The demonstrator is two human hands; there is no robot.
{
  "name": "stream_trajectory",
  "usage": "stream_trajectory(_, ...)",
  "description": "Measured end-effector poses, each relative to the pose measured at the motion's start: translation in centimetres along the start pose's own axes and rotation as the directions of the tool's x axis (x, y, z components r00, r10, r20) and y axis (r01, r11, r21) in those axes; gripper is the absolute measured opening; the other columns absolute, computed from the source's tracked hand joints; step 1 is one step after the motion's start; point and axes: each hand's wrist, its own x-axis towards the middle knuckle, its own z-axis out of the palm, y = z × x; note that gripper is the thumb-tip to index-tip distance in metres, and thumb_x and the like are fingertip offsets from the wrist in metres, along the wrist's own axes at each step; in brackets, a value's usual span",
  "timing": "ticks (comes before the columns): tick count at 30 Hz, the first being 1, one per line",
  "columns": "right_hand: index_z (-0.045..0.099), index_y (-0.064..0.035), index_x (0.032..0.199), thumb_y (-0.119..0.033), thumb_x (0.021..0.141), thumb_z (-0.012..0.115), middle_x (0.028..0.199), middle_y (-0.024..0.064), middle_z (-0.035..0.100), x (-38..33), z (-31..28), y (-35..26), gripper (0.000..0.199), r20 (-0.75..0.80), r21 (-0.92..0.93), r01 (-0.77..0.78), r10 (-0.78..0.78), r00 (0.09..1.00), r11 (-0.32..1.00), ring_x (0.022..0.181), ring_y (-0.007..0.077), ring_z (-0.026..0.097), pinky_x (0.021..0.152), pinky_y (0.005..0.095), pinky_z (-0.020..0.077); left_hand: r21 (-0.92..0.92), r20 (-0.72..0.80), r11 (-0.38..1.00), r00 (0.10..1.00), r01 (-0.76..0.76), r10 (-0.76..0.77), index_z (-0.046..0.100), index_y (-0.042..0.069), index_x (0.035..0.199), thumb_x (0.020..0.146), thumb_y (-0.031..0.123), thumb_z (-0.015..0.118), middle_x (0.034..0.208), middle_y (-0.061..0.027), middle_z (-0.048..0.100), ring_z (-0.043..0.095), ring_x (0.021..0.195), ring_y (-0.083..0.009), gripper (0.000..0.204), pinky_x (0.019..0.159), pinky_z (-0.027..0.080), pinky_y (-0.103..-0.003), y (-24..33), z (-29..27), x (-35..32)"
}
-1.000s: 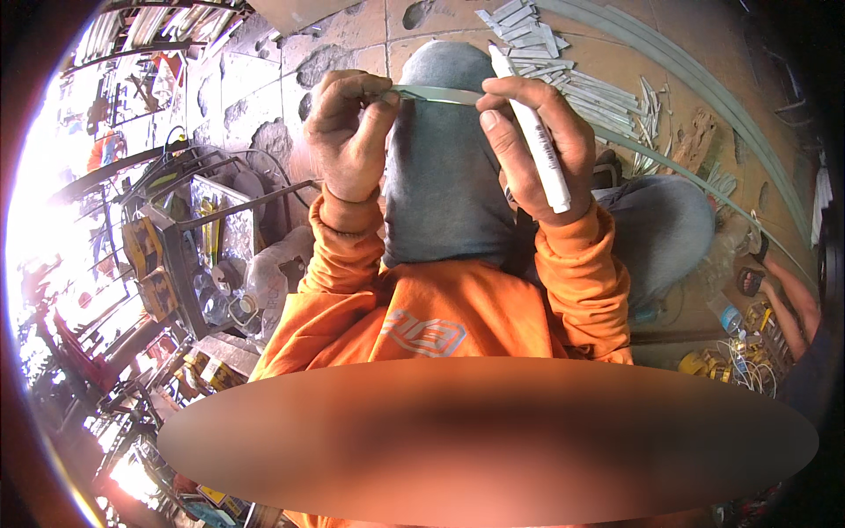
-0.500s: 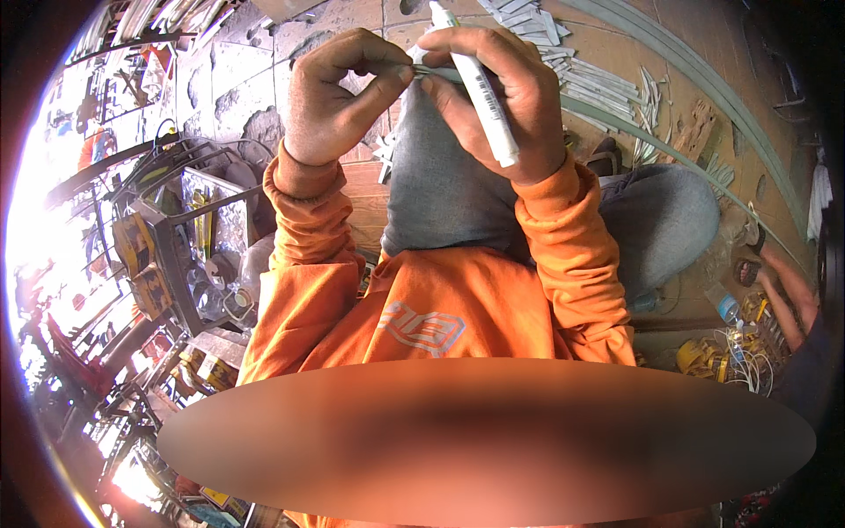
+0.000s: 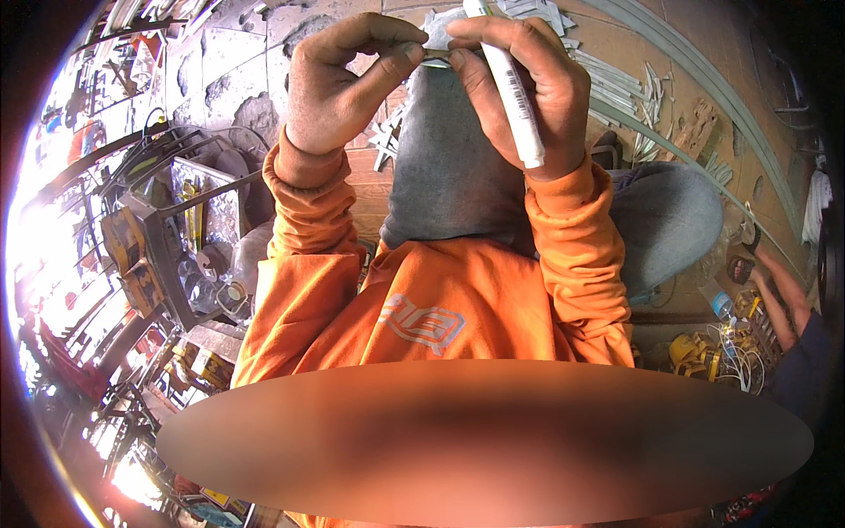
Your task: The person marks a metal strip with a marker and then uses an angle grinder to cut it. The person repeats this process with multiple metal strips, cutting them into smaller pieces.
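Observation:
Above my grey-trousered leg (image 3: 453,158), both hands meet at a small, thin strip-like piece (image 3: 437,55). My left hand (image 3: 348,88) is closed in a pinch at one end of it, thumb against index finger. At the other end, the thumb and index finger of my right hand (image 3: 550,92) close on the piece too. The same right hand carries a white pen-shaped tube (image 3: 513,106), tilted across the palm with its lower end near the wrist; I cannot tell if it is a marker or glue. What the piece is made of does not show.
Pale cut strips (image 3: 616,86) lie scattered on the tiled floor ahead, beside long curved strips (image 3: 731,106). A metal-framed stand (image 3: 167,255) with yellow parts is at my left. At the far right are another person's arm (image 3: 788,299), a plastic bottle (image 3: 723,305) and yellow tools (image 3: 695,354).
My right hand and the tube have shifted to the right, and my left hand a little upward. The fingertips of the two hands are farther apart, with the piece still between them.

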Motion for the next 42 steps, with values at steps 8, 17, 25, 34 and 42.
stream_trajectory(8,0.074,-0.0098,0.106,0.000,0.083,0.078,0.085,0.0020,0.069,-0.1,-0.1,0.0,0.025,-0.007,-0.068,0.018,-0.019,1.000,0.998,0.070,0.0094,0.061,0.064,0.0236,0.0484,-0.176,0.027,0.982,0.997,-0.070,0.076,0.070,-0.008,0.104,0.090,-0.001,0.057,0.092,-0.0133,0.071,0.066,0.079,-0.0176,0.020,0.071,0.051,-0.027,-0.9,-0.4,0.1)
stream_trajectory(17,0.074,-0.0092,0.106,0.001,0.083,0.078,0.088,0.0026,0.071,0.0,0.0,0.4,0.025,-0.008,-0.060,0.033,-0.034,0.999,0.998,0.076,0.0122,0.065,0.070,0.0256,0.0508,0.001,0.021,0.996,0.995,-0.094,0.094,0.067,-0.007,0.099,0.088,0.000,0.063,0.086,-0.0098,0.067,0.060,0.077,-0.0141,0.014,0.067,0.046,-0.026,-0.8,-0.4,0.2)
stream_trajectory(25,0.074,-0.0082,0.105,0.002,0.084,0.076,0.085,0.0017,0.068,-0.3,-0.1,0.3,0.024,-0.021,-0.006,-0.025,0.025,0.999,1.000,0.074,0.0097,0.063,0.068,0.0237,0.0498,-0.073,0.002,0.995,0.998,-0.068,0.068,0.069,-0.001,0.097,0.091,0.005,0.068,0.084,-0.0055,0.070,0.063,0.080,-0.0116,0.008,0.076,0.051,-0.028,-0.9,-0.2,0.2)
stream_trajectory(34,0.074,-0.0071,0.104,0.003,0.084,0.076,0.083,0.0014,0.066,-0.2,0.0,0.2,0.023,-0.031,0.021,-0.022,0.023,0.999,1.000,0.071,0.0089,0.059,0.066,0.0240,0.0483,0.106,-0.146,0.991,0.984,-0.084,0.099,0.071,0.000,0.092,0.086,0.003,0.069,0.077,-0.0058,0.069,0.064,0.073,-0.0129,0.007,0.074,0.051,-0.028,-0.6,0.7,-1.2)
stream_trajectory(42,0.074,-0.0066,0.103,0.004,0.083,0.076,0.080,0.0028,0.065,0.4,-0.7,-0.1,0.023,0.047,-0.066,0.026,-0.023,0.999,0.998,0.070,0.0124,0.058,0.064,0.0254,0.0473,-0.335,-0.137,0.936,0.989,-0.104,0.061,0.067,-0.003,0.108,0.089,0.006,0.069,0.084,-0.0017,0.066,0.056,0.072,-0.0069,0.022,0.065,0.042,-0.021,-1.0,1.1,-0.4)
